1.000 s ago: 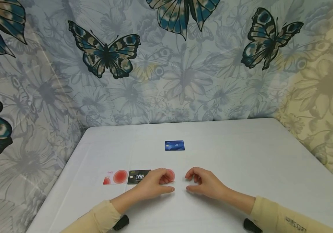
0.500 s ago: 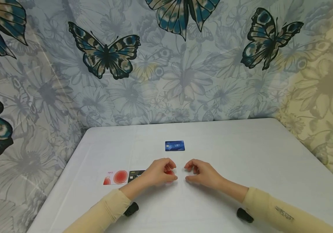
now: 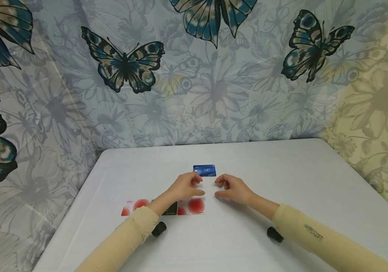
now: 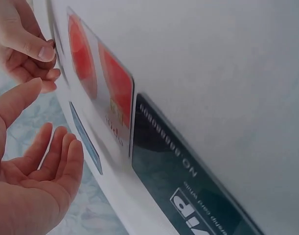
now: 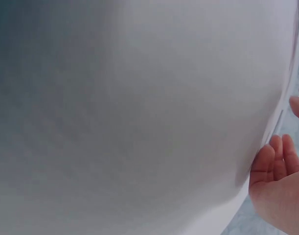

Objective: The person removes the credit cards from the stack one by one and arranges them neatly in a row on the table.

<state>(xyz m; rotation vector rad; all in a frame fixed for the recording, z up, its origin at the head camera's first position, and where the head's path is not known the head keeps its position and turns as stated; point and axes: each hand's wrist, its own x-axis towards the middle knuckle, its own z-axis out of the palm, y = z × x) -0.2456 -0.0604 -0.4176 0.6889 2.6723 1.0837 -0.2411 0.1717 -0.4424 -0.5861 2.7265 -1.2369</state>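
Observation:
A blue VIP card (image 3: 206, 170) lies on the white table, beyond a row of cards. My left hand (image 3: 185, 188) is at its near left side, fingers loosely curved and holding nothing; the fingertips overlap the card's near edge in the head view, and contact cannot be told. Just right of the card's near edge is my right hand (image 3: 236, 189), its thumb and fingers apart with nothing between them. In the left wrist view the blue card (image 4: 85, 139) shows beyond the left fingers. The right wrist view shows my right hand (image 5: 276, 188) at the edge.
Nearer me lie a white card with red circle (image 3: 141, 203), a dark Vip card (image 3: 171, 209) partly behind my left forearm, and another red-and-white card (image 3: 195, 206). Black wrist devices (image 3: 275, 234) sit under both wrists. A butterfly-patterned wall covering (image 3: 221, 113) stands behind the table (image 3: 299, 173).
Both hands have moved forward together, from beside the near row of cards to the blue card. The right-hand red-and-white card is now uncovered. The cards have stayed in place.

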